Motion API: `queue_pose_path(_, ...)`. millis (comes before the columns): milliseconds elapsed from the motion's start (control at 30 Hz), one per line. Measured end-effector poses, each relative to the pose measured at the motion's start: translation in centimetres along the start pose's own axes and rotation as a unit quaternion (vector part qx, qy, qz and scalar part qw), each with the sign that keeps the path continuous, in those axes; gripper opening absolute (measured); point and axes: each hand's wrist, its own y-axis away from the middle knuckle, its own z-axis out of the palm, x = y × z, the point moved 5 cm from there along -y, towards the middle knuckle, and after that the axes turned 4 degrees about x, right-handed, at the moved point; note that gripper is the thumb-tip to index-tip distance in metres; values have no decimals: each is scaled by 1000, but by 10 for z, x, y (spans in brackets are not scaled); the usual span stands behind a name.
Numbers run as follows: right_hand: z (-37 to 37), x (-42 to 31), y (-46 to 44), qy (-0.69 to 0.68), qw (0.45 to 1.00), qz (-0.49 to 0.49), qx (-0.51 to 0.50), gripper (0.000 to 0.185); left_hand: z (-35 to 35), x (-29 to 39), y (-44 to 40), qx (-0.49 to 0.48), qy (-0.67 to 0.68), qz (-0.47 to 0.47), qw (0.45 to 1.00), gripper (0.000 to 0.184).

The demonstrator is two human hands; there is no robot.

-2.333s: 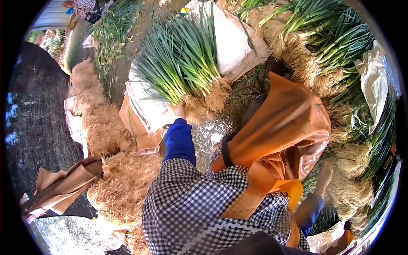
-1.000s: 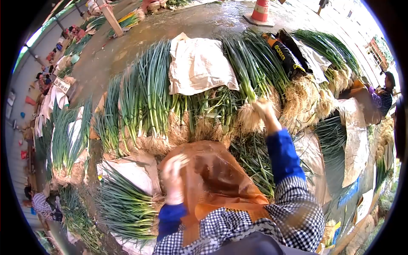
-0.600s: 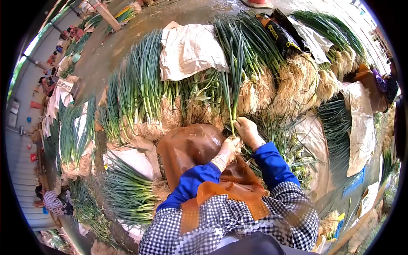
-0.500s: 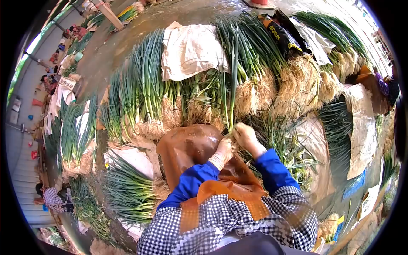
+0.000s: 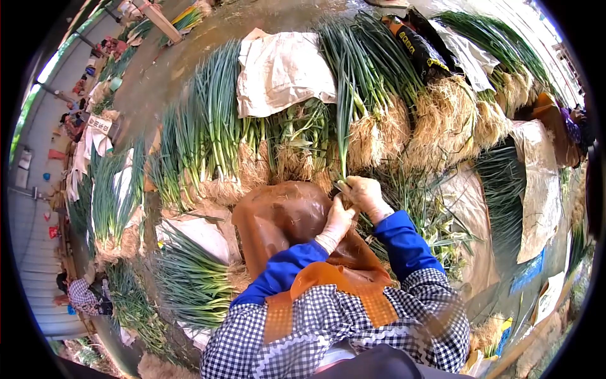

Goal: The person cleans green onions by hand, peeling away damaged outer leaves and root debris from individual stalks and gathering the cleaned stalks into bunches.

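The left hand [image 5: 338, 222] and right hand [image 5: 367, 197] were clamped low on a green onion [image 5: 343, 142], leaves toward twelve o'clock; a pale sack [image 5: 286, 72] lay toward eleven.

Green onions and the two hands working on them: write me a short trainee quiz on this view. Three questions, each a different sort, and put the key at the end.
1. Multiple choice. Where do the left hand and the right hand come together?
A) On a black bag
B) At the lower end of a green onion
C) On a wooden post

2. True or false. A pale sack lies over part of the row of onions beyond the hands.

3. Fill in the blank. The plain sleeves next to the wrists are ____ in color.

Key: 1. B; 2. true; 3. blue
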Motion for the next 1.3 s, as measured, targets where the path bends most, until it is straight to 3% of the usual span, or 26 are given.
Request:
queue_pose_path(33,8,2,1,32,998,-41,16,34,4,-15,-3,-28,212,-32,976,38)
queue_pose_path(67,0,0,2,30,999,-40,14,34,-2,7,2,-26,211,-35,976,38)
queue_pose_path(133,-13,-1,11,43,998,-32,-40,36,0,32,17,-117,301,-241,915,32)
queue_pose_path(167,-11,-2,17,128,987,-71,-68,37,-2,28,14,-85,261,-256,927,38)
queue_pose_path(200,-6,3,31,139,985,-91,-41,37,-8,26,13,-88,369,-300,875,35)
queue_pose_path(267,-23,19,54,100,993,-63,1,38,-13,27,1,-119,387,-296,865,24)
queue_pose_path(333,-43,69,71,33,995,81,40,35,-20,40,0,-103,375,-295,873,23)
queue_pose_path(400,1,142,89,200,930,116,-287,37,-13,51,3,-197,426,-301,830,21)
queue_pose_path(433,-24,111,78,239,881,143,-383,43,-11,52,4,-181,405,-319,837,21)
queue_pose_path(500,-18,92,44,5,977,140,-161,49,-4,38,-2,-222,411,-311,828,32)
queue_pose_path(567,9,57,23,-479,844,220,-101,35,0,32,5,-214,384,-321,839,31)
queue_pose_path(600,39,48,16,-675,707,186,-104,28,3,30,8,-197,381,-331,841,30)
queue_pose_path(633,41,30,13,-634,723,233,-144,26,5,34,13,-79,350,-367,858,27)
queue_pose_path(667,38,15,11,-590,736,279,-181,24,-3,53,15,-107,263,-304,909,20)
queue_pose_path(700,52,24,8,-528,808,235,-113,22,-12,14,-5,-94,331,-219,913,16)
queue_pose_path(733,46,18,4,-457,868,190,-42,20,-20,25,-11,-56,187,-87,977,12)
queue_pose_path(767,43,17,10,-609,743,275,23,19,-29,37,-15,20,18,26,999,10)
queue_pose_path(800,39,35,11,-550,768,326,35,17,-38,49,-16,48,-35,130,990,8)
queue_pose_path(867,20,57,3,-529,788,307,71,18,-33,39,-15,-57,311,-99,944,6)
queue_pose_path(933,10,37,-1,-526,787,322,-6,21,-30,46,-17,-78,314,-73,944,10)
queue_pose_path(1000,7,10,-2,-375,898,219,-73,23,-6,46,-5,-97,437,-360,819,20)
queue_pose_path(1033,13,7,-7,-244,968,54,-21,27,3,56,2,-146,509,-342,776,31)
queue_pose_path(1167,14,14,-16,-201,978,47,3,23,-7,5,-19,-109,570,-292,760,31)
queue_pose_path(1233,42,46,-20,-376,889,259,-26,19,-34,4,-31,36,350,-77,933,31)
queue_pose_path(1267,35,57,-28,-446,821,356,10,17,-41,48,-22,11,371,-38,928,30)
queue_pose_path(1300,27,81,-43,-285,938,121,157,17,-48,66,-19,-3,427,-68,902,30)
